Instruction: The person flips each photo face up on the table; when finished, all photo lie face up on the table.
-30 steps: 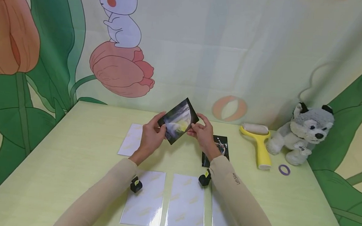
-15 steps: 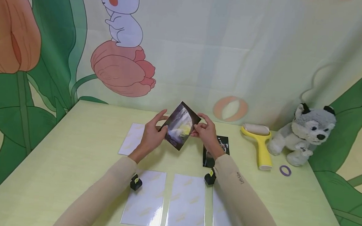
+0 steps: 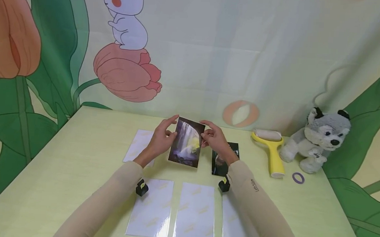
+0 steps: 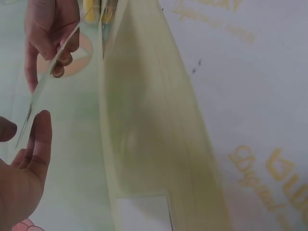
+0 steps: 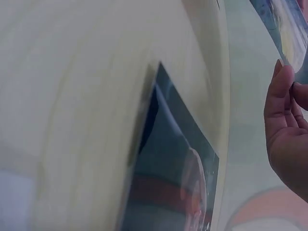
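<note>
Upright above the table, between both hands, is a photo print (image 3: 186,143) of a waterfall with a yellow patch. My left hand (image 3: 163,136) holds its left edge between thumb and fingers. On the opposite edge, my right hand (image 3: 215,137) pinches the print near its upper corner. The left wrist view catches the print (image 4: 44,84) almost edge-on, the left hand (image 4: 24,173) below and the right hand above. A second, dark photo (image 3: 219,164) lies on the table, partly hidden by the right wrist; the right wrist view shows it (image 5: 168,178) close up.
White sheets with pale yellow print lie in a front row, including a left one (image 3: 151,209) and a middle one (image 3: 195,213). Another white sheet (image 3: 137,146) lies behind the left forearm. Right side: yellow-handled roller (image 3: 275,158), purple ring (image 3: 298,178), plush husky (image 3: 318,139). A printed curtain (image 3: 193,61) hangs behind.
The waterfall photo has turned from a steep slant to nearly upright in portrait position and come slightly lower. Both hands have kept hold of its edges.
</note>
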`<state>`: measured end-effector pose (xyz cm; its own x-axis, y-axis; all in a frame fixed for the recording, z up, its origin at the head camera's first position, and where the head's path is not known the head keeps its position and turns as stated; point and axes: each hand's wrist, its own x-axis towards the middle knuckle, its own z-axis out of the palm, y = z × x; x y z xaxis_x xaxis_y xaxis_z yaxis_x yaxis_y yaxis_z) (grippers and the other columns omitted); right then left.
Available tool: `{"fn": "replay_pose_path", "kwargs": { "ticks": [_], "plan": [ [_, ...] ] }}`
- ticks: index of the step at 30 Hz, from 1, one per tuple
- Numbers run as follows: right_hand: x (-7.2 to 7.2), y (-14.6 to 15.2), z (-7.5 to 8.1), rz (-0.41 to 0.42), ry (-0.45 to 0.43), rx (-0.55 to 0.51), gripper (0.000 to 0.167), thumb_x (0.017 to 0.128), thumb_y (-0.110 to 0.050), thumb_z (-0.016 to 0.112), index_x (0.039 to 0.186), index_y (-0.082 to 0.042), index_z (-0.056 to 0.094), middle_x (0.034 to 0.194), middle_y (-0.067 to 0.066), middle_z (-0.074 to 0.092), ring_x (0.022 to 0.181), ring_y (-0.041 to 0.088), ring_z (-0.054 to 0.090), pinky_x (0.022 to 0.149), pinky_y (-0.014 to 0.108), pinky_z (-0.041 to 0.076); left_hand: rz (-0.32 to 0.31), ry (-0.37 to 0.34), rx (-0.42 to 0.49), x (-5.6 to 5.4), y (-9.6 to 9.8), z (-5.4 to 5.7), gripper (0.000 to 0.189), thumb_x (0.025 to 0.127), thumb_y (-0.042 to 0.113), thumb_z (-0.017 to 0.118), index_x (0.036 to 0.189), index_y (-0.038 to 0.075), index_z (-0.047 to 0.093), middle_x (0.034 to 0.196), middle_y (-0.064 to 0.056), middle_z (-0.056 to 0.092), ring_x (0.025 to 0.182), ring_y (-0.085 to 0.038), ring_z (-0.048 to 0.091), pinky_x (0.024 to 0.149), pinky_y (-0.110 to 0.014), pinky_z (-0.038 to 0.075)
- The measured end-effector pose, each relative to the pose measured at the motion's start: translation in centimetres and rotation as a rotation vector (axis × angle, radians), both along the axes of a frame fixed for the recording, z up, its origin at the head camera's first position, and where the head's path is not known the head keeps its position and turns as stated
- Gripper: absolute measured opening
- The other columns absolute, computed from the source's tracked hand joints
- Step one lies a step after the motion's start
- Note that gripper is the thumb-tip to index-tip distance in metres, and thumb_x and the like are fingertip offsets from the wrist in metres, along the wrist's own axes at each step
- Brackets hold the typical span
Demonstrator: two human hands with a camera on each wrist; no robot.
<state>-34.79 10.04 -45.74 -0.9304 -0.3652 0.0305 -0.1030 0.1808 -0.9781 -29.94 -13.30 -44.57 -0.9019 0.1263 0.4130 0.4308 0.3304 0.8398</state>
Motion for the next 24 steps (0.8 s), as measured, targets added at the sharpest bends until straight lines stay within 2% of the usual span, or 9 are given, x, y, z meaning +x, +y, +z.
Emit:
{"fn": "replay_pose_path", "kwargs": {
  "ticks": [6, 10, 17, 24],
  "plan": [
    [0.04, 0.06, 0.34, 0.026, 0.028, 0.047, 0.049, 0.102, 0.0, 0.05, 0.147, -0.018, 0.048, 0.086, 0.007, 0.052, 0.064, 0.019, 0.059, 0.078, 0.062, 0.054, -0.06, -0.024, -0.015, -0.16, -0.14, -0.09, 0.056, 0.091, -0.01, 0.059, 0.145, 0.001, 0.048, 0.129, -0.027, 0.051, 0.064, -0.015, 0.055, 0.05, -0.021, 0.043],
    [0.0, 0.14, 0.4, 0.042, 0.043, 0.079, 0.049, 0.102, 0.0, 0.049, 0.148, -0.018, 0.047, 0.088, 0.008, 0.055, 0.062, 0.018, 0.059, 0.077, 0.063, 0.054, -0.081, -0.065, -0.029, -0.14, -0.14, -0.02, 0.056, 0.092, -0.01, 0.057, 0.145, 0.002, 0.048, 0.13, -0.026, 0.049, 0.061, -0.014, 0.054, 0.045, -0.023, 0.045],
    [0.17, 0.24, 0.34, 0.069, 0.064, 0.12, 0.05, 0.103, -0.001, 0.048, 0.151, -0.013, 0.043, 0.09, 0.01, 0.057, 0.063, 0.017, 0.06, 0.074, 0.056, 0.057, -0.072, -0.126, -0.044, 0.04, -0.05, 0.09, 0.057, 0.092, -0.01, 0.055, 0.147, 0.002, 0.046, 0.134, -0.024, 0.048, 0.062, -0.014, 0.054, 0.047, -0.026, 0.049],
    [0.3, 0.23, 0.29, 0.05, 0.035, 0.09, 0.054, 0.102, -0.002, 0.051, 0.151, -0.023, 0.043, 0.09, 0.009, 0.058, 0.065, 0.018, 0.059, 0.074, 0.056, 0.057, -0.062, -0.137, -0.027, -0.02, -0.06, -0.06, 0.057, 0.091, -0.011, 0.055, 0.147, 0.0, 0.046, 0.141, -0.022, 0.047, 0.065, -0.013, 0.055, 0.048, -0.025, 0.048]
  ]
}}
